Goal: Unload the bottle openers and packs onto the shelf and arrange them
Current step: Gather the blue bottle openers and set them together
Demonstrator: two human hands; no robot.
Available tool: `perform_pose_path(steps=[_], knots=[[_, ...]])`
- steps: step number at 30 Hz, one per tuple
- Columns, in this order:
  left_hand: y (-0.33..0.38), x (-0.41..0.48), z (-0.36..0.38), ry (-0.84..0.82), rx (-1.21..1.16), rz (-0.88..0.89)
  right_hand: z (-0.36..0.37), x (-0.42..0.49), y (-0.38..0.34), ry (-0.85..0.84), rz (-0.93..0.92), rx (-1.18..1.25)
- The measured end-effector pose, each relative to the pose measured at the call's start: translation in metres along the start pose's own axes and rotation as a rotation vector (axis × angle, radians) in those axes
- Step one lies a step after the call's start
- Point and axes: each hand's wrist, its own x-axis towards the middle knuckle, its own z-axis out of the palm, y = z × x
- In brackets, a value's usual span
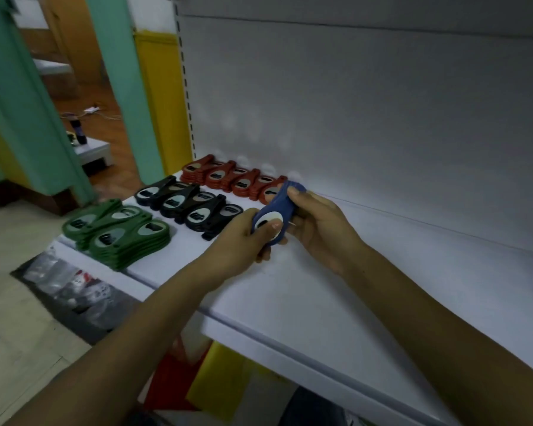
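Left hand (240,238), right hand (317,229): gripping blue openers (279,207); shelf (320,302): green, black, red opener stacks (188,207)

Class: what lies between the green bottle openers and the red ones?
Black bottle openers, stacked in a row on the shelf, shown in the head view.

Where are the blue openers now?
The blue openers sit mid head view, gripped by left hand and right hand above the shelf, right of the black openers and red openers.
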Motion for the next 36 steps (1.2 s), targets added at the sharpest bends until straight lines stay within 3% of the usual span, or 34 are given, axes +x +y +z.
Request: perform_pose_path(steps=[4,8,11,14,17,25,36], knots=[[-0.01,-0.02,-0.023,-0.047,-0.095,-0.091,0.009,-0.005,0.011,-0.073,0.002,-0.091],[-0.016,-0.031,-0.03,-0.043,-0.091,-0.184,0.021,-0.009,0.025,0.017,0.095,-0.057],[-0.02,-0.035,-0.031,0.096,0.254,-0.173,0.028,-0.011,0.033,0.099,0.139,-0.012],[-0.022,-0.042,-0.029,0.27,0.668,-0.011,0.032,-0.012,0.039,0.151,0.183,-0.025],[-0.021,-0.045,-0.028,0.316,0.804,0.053,0.035,-0.011,0.044,0.147,0.215,-0.051],[-0.028,-0.041,-0.025,0.348,0.751,0.078,0.029,-0.002,0.036,0.131,0.27,-0.052],[-0.033,0.03,0.008,0.294,0.781,0.017,-0.004,0.063,0.008,0.274,0.349,-0.572]])
